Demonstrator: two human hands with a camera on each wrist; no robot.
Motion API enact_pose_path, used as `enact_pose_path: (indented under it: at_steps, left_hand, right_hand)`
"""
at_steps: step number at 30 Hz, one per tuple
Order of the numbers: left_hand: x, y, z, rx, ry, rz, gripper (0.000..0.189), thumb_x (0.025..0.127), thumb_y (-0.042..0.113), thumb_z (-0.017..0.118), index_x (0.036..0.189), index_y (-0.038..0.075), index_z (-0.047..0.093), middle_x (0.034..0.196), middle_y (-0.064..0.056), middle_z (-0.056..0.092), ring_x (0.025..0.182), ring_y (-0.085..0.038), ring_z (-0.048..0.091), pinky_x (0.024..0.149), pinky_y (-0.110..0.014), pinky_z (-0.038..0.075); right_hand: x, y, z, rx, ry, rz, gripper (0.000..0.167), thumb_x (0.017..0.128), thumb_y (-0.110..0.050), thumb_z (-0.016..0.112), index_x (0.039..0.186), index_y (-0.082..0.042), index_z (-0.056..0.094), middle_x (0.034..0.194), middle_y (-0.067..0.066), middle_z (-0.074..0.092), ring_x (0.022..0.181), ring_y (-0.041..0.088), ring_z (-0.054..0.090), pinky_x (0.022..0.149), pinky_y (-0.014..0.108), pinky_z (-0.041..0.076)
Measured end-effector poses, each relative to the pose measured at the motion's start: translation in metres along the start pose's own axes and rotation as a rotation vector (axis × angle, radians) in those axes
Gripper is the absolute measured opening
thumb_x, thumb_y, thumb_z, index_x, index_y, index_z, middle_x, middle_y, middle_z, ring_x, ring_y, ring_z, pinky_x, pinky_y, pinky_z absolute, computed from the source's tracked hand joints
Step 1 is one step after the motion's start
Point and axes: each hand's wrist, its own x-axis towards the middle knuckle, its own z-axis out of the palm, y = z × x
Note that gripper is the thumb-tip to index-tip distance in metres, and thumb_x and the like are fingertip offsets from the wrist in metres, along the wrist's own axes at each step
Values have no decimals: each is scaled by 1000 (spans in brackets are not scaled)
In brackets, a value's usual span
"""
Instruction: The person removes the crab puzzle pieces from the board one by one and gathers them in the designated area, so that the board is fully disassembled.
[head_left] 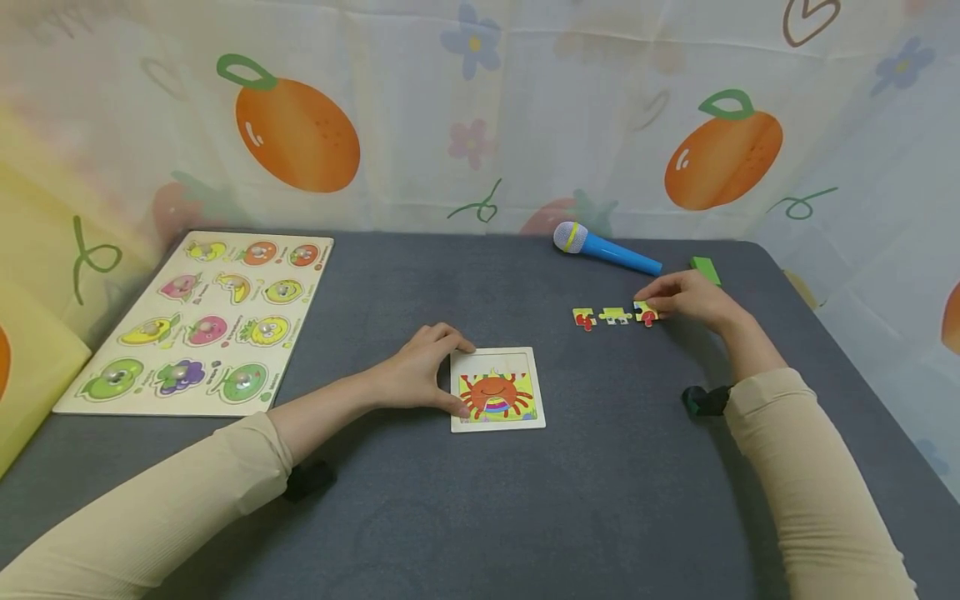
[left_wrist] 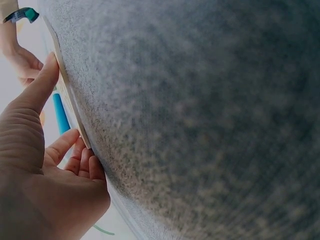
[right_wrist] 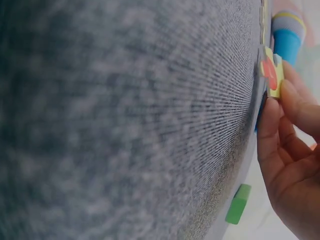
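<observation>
A small square puzzle board (head_left: 504,423) with a red crab picture lies mid-table. My left hand (head_left: 420,367) grips it from its left side, thumb at the lower left and fingertips at the upper left corner. In the left wrist view the board (left_wrist: 70,97) shows edge-on between thumb and fingers. My right hand (head_left: 693,298) pinches a yellow and red puzzle piece (head_left: 645,313) between thumb and fingertips. The right wrist view shows that piece tilted up. Just left of it are a yellow puzzle piece (head_left: 615,316) and a yellow-red puzzle piece (head_left: 584,317), in a row.
A blue toy microphone (head_left: 618,253) lies near the back edge, behind the pieces. A green block (head_left: 705,269) sits beyond my right hand. At the left is a large fruit puzzle board (head_left: 217,350). A printed curtain (head_left: 420,117) hangs behind the grey table (head_left: 480,517).
</observation>
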Motion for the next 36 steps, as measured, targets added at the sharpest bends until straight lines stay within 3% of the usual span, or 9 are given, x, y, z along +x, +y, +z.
enact_pose_path:
  at_steps: [3,9,17,25,36]
  left_hand:
    - [0,0,0,-1,0,-1,82,68,38,90,134,6,54,135,-14,48,123,-30,42,106,-49,38]
    - [0,0,0,1,-3,-11,82,68,39,90,134,7,54,135,-13,48,123,-29,41,106,-49,38]
    - [1,-2,1,5,2,-5,82,68,39,90,134,6,54,135,-13,48,124,-30,42,106,-49,38]
    - [0,-2,1,2,3,1,82,68,39,89,135,6,54,135,-14,48,124,-30,41,106,-50,38]
    - [0,0,0,-2,0,-8,82,68,38,90,135,6,54,136,-13,48,124,-30,41,107,-50,37]
  right_hand:
    - [0,2,-1,-3,-5,-11,33,100,-15,56,128,1,63,130,22,61,94,8,58,80,19,51]
    - [0,2,-1,4,2,-38,30,96,-10,58,122,1,67,113,13,67,85,11,57,74,21,50]
    - [3,-2,1,-31,-8,31,34,97,-12,59,127,3,63,123,21,63,87,7,57,76,19,51]
    - [3,-1,0,-48,1,27,34,96,-11,60,126,5,63,112,14,68,86,8,57,76,23,49]
    - [4,-2,1,-67,9,34,32,96,-11,61,123,4,64,108,11,69,87,13,55,75,24,49]
